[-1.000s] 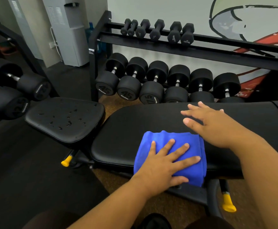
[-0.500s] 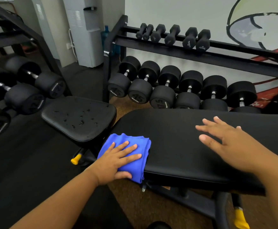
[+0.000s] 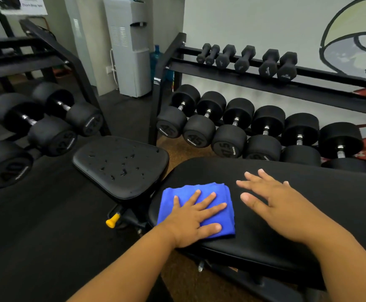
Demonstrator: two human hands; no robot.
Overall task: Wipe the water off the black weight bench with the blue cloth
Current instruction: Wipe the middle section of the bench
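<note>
The black weight bench has a long back pad [image 3: 308, 203] and a smaller seat pad [image 3: 121, 164] to its left. Water drops lie scattered over the seat pad. A folded blue cloth [image 3: 225, 192] lies on the left end of the back pad. My left hand [image 3: 195, 219] presses flat on the cloth with fingers spread. My right hand [image 3: 273, 203] rests flat on the bare back pad just right of the cloth, fingers straight.
A dumbbell rack [image 3: 264, 131] with several large black dumbbells stands close behind the bench. More dumbbells [image 3: 47, 123] sit on a rack at the left. A yellow-tipped adjustment pin [image 3: 112, 221] sticks out below the seat. A white water dispenser [image 3: 129, 46] stands at the back.
My left hand slid the cloth left along the back pad to its left edge, then slightly back onto the pad. My right hand stayed flat on the pad, now nearer the cloth.
</note>
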